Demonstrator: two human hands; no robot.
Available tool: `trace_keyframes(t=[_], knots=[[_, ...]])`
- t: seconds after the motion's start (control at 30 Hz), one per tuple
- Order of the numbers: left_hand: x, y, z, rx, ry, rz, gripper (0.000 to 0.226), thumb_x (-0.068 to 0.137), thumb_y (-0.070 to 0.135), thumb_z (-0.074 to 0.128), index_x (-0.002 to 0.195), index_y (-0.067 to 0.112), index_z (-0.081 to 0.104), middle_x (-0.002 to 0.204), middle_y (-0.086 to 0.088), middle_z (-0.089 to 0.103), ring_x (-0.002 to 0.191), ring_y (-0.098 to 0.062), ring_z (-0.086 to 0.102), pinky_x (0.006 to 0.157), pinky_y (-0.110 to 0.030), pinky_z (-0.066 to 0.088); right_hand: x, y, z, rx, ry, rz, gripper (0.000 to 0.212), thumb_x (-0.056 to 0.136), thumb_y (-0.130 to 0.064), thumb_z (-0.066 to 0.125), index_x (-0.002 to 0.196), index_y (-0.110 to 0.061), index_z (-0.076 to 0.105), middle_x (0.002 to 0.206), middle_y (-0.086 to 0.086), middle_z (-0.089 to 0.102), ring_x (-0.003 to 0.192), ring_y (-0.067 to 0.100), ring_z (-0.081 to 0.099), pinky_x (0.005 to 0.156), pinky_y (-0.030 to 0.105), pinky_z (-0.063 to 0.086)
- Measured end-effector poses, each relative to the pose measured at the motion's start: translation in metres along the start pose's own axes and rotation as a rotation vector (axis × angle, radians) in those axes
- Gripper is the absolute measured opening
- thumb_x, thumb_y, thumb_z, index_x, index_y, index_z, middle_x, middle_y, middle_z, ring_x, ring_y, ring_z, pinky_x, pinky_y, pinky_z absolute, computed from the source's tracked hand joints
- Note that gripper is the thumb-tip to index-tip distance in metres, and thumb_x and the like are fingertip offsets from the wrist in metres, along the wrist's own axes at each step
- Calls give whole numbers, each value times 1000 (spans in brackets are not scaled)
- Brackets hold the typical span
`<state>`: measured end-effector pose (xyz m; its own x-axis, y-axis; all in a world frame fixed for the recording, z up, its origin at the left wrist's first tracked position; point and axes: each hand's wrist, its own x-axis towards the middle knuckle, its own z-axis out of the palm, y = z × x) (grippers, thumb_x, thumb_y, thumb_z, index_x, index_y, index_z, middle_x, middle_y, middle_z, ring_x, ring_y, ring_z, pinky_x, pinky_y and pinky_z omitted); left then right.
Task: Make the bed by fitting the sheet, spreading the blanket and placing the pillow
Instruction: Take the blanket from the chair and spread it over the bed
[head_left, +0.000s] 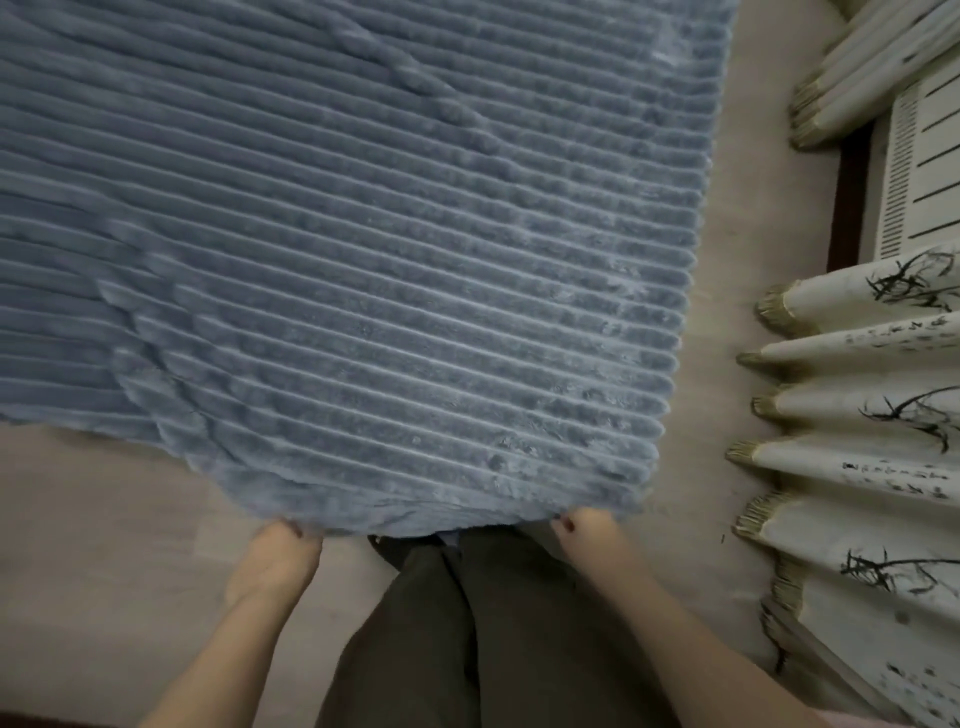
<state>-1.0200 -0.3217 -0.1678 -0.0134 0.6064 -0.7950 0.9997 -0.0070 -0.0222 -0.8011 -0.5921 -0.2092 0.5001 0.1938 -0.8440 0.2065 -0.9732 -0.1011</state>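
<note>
Blanket (363, 260) lengthwise away, ribs crosswise

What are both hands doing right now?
Left hand: closed on the near edge of the blanket.
Right hand: closed on the same edge, further right.
</note>
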Motion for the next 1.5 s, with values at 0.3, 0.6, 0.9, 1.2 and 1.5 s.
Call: trace_keyframes(t=[0.3,0.6,0.9,1.2,1.5], knots=[[26,-6,-18,-178,54,415,69,97,20,52,153,35,16,160,16,-11,126,-22,51,95,-35,47,42,-99,-68,109,274,-421,66,96,-42,52,152,-32,19,162,-7,6,146,20,10,117,38,19],[67,-56,-50,-357,126,275,64,97,33,51,153,30,20,162,6,7,140,-24,34,111,-39,32,39,-250,-13,-501,-132,-415,76,97,-60,28,146,-37,-25,145,2,-49,134,43,-39,110,67,-11],[137,-116,-148,-631,200,117,59,98,22,51,151,14,27,158,-10,25,144,-27,25,117,-37,21,-26,-402,81,-465,-198,-647,80,97,-54,41,148,-42,-20,159,-2,-24,141,47,-24,111,69,-2],[152,-189,-199,-719,71,176,48,98,21,51,145,16,39,148,-8,44,131,-27,46,107,-33,33,-38,-534,114,-386,203,-417,32,97,-21,52,124,-6,46,128,15,56,121,31,50,99,45,40],[162,-250,-235,-695,40,175,43,97,13,52,139,11,47,140,-6,53,120,-27,54,104,-33,37,-69,-563,147,-57,-32,-584,17,92,-21,61,108,-15,60,111,5,62,102,22,59,90,38,50]])
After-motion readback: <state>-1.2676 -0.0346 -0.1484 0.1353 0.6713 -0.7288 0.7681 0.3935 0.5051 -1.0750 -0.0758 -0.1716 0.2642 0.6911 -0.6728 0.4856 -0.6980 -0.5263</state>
